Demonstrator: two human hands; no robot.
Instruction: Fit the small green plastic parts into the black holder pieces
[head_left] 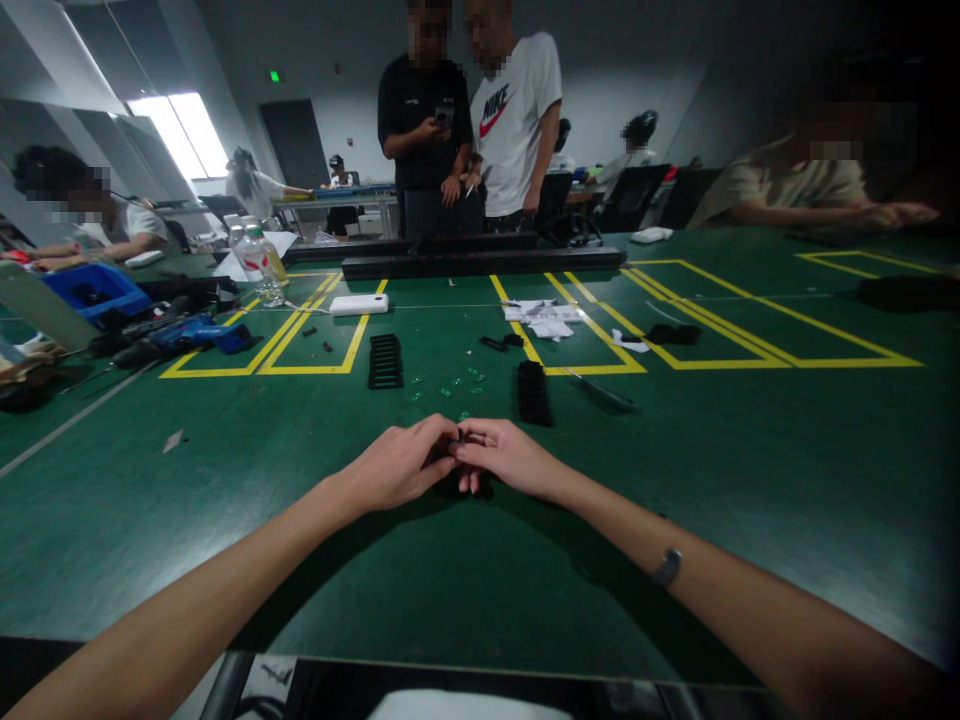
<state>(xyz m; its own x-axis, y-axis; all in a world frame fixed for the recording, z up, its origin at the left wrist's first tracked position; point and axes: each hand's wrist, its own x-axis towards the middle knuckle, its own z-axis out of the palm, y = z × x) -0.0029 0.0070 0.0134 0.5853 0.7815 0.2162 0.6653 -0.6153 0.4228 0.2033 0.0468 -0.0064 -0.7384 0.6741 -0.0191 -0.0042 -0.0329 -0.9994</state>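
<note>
My left hand (405,460) and my right hand (506,455) meet low over the green table, fingertips together. Pinched between them is a small dark piece (456,440), mostly covered by the fingers, so its kind does not show. Just beyond the hands lie several small green circuit boards (446,392), scattered on the tabletop. A black slotted rack (385,361) lies behind and left of them. To the right, near my right hand, sits a black stack of ribbed parts (533,393).
Farther back are a white power bank (360,304), crumpled paper (547,318) and a long black bar (480,263). A blue power drill (199,335), a blue bin (97,295) and a bottle (261,265) stand left. Two people (427,120) stand across the table; others sit around.
</note>
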